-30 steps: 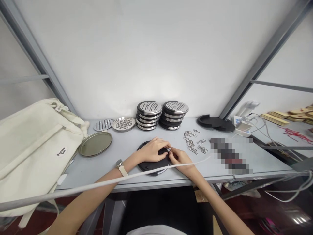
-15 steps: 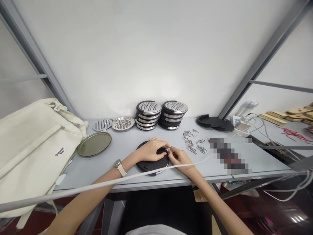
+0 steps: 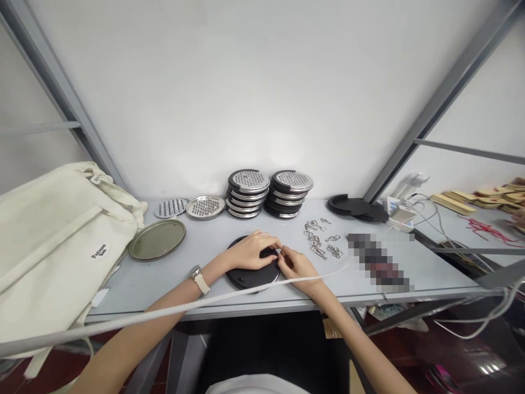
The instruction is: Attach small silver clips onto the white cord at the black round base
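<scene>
Near front edge of tabletop [image 3: 141, 282], black disc [image 3: 251, 280] is held in left hand [image 3: 253, 251], rim pinched by narrow grip of right hand [image 3: 298, 268]; fine rim work seemingly underway, steadiness called for next.

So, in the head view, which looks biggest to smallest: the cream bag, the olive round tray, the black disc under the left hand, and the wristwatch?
1. Cream bag
2. Olive round tray and black disc: too alike to rank; the left hand covers part of the disc.
3. Wristwatch
</scene>
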Motion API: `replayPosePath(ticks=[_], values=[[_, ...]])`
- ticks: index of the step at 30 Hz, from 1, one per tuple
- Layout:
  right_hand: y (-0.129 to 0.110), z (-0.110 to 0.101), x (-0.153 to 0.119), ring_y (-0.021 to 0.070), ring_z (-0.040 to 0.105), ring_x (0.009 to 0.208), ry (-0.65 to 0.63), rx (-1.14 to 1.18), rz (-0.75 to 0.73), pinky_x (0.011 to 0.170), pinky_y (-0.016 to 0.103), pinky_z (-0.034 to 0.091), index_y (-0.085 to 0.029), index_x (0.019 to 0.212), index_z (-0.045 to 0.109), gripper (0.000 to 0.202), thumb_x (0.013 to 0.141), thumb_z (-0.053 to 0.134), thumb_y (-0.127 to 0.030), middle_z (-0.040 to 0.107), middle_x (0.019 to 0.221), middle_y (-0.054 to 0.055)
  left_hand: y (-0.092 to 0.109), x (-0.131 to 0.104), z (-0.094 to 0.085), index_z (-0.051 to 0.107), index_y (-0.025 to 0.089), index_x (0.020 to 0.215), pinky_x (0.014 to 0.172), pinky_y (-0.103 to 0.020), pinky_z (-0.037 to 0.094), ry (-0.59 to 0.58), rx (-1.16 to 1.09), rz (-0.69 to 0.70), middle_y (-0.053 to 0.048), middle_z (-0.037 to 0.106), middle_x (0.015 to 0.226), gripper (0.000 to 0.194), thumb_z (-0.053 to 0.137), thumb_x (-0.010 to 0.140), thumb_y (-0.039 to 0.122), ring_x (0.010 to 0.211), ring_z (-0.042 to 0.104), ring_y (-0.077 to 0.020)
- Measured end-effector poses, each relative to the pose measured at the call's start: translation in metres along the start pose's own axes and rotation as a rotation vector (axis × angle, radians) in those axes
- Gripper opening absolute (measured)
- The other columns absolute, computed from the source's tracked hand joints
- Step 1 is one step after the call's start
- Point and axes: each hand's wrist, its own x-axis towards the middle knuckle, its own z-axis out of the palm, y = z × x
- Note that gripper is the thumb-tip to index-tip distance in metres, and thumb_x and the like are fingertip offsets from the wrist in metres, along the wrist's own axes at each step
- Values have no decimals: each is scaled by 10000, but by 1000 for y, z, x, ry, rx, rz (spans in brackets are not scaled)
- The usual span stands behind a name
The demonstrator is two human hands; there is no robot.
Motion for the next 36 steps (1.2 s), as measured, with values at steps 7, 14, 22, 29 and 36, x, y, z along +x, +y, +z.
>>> replayPosePath(ticks=[7,14,22,29,36], values=[[-2,-2,1,117,428,526,-39,-32,1,534,227,333,-202,710,422,151,851,408,-253,471,588,-34,1,0,1,523,180,987,902,-340,384,11,16,10,-49,601,965,152,534,836,192,946,542,-196],[-5,-4,1,134,491,578,-57,-53,-22,580,241,365,-187,783,492,166,879,375,-254,557,668,6,4,1,0,516,179,963,887,-338,404,24,26,25,-56,572,940,139,524,824,188,927,522,-202],[-3,-1,1,135,503,597,-47,-70,-33,587,235,359,-195,753,465,168,882,379,-261,556,677,6,1,0,2,492,187,1055,895,-343,411,43,-6,2,-55,586,968,259,549,803,173,957,536,-204],[-3,-2,1,127,469,554,-43,-108,-40,551,234,326,-199,733,446,180,887,366,-246,535,649,-4,1,-2,4,420,209,1192,885,-338,423,44,-40,-38,-41,605,954,421,552,795,169,957,564,-201],[-5,-2,3,162,567,668,-66,-178,-31,630,250,374,-181,849,505,213,924,312,-232,614,759,53,1,-1,3,427,196,1179,899,-330,426,52,-18,-1,-48,584,997,399,533,797,142,959,550,-190]])
